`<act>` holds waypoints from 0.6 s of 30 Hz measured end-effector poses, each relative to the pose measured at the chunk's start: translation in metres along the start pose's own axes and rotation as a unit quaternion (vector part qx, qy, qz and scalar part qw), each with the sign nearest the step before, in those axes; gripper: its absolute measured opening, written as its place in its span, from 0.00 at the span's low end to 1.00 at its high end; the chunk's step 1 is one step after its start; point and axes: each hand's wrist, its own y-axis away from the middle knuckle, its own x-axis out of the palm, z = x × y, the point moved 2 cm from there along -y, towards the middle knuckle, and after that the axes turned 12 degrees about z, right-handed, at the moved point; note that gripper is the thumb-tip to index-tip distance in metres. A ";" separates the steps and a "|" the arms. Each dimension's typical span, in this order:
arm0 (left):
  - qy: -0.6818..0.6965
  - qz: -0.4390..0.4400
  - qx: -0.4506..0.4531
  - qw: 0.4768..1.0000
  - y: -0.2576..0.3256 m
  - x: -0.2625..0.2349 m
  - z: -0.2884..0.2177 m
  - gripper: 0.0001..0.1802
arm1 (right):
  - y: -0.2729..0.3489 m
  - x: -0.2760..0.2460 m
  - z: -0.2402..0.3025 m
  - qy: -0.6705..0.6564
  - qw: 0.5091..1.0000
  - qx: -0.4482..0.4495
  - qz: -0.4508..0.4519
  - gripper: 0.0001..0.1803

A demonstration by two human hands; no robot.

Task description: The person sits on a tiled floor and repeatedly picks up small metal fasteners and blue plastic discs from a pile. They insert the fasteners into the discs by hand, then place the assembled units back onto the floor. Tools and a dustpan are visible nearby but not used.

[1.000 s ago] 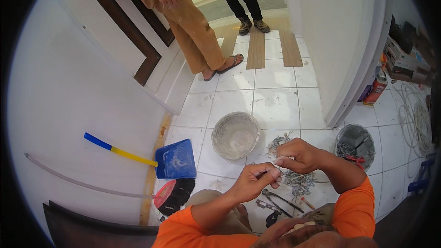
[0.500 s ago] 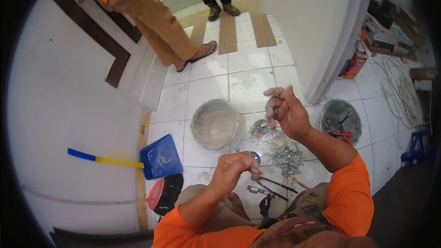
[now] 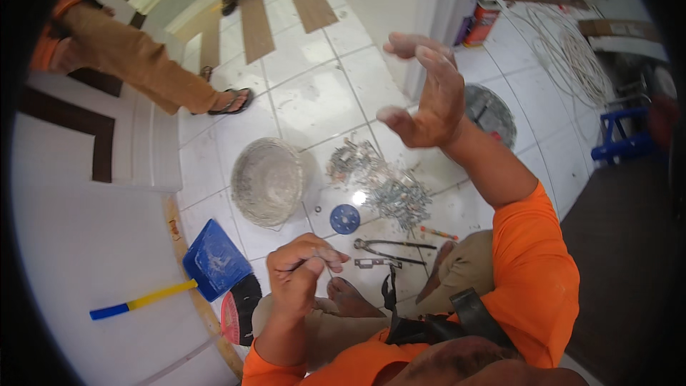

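Note:
My left hand [image 3: 300, 271] is held low over my knees, its fingers curled and pinched together; whatever is between them is too small to make out. Raised above the floor on the other side, my right hand [image 3: 432, 96] has its fingers and thumb spread, holding nothing. Between and beyond the hands lies a heap of loose nails and small metal fasteners [image 3: 396, 196]. Nearest my left hand are a blue disc [image 3: 345, 219], black-handled pincers [image 3: 393, 249] and a slotted metal plate [image 3: 376, 264]. A dusty grey basin [image 3: 241, 179] stands to the left of the heap.
A blue dustpan [image 3: 214, 257] and a broom [image 3: 243, 311] rest at left. Partly behind my right arm stands a dark bucket [image 3: 500, 111]. Coiled cable [image 3: 582, 64] and a blue stool [image 3: 614, 139] are at right. Two people stand at the far left.
The view has turned, shifting the floor things leftward. My right hand has risen and its fingers have spread wider. My left hand no longer covers the blue disc.

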 end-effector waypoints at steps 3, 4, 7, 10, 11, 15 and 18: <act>0.018 -0.013 0.024 0.999 -0.002 -0.005 0.005 0.15 | 0.007 -0.021 -0.018 -0.383 0.898 0.205 -0.067 0.26; 0.025 -0.024 0.029 0.999 0.001 -0.006 0.003 0.15 | 0.014 -0.016 -0.023 -0.559 0.768 0.291 -0.110 0.25; 0.015 -0.023 -0.033 0.999 -0.011 0.008 0.003 0.14 | 0.051 -0.133 -0.133 -0.481 0.756 0.319 -0.308 0.23; -0.034 -0.019 -0.104 0.994 -0.018 0.012 0.006 0.17 | 0.035 -0.120 -0.086 -0.352 0.813 0.360 -0.292 0.19; -0.016 -0.023 -0.122 0.992 -0.019 0.009 0.012 0.18 | 0.029 -0.099 -0.068 -0.324 0.845 0.363 -0.220 0.18; 0.054 -0.030 -0.146 0.987 -0.021 0.001 0.026 0.20 | -0.005 0.020 0.039 -0.457 0.772 0.264 0.355 0.19; 0.072 -0.029 -0.078 0.994 -0.021 0.005 0.019 0.21 | 0.003 0.053 0.080 -0.525 0.727 0.138 0.420 0.19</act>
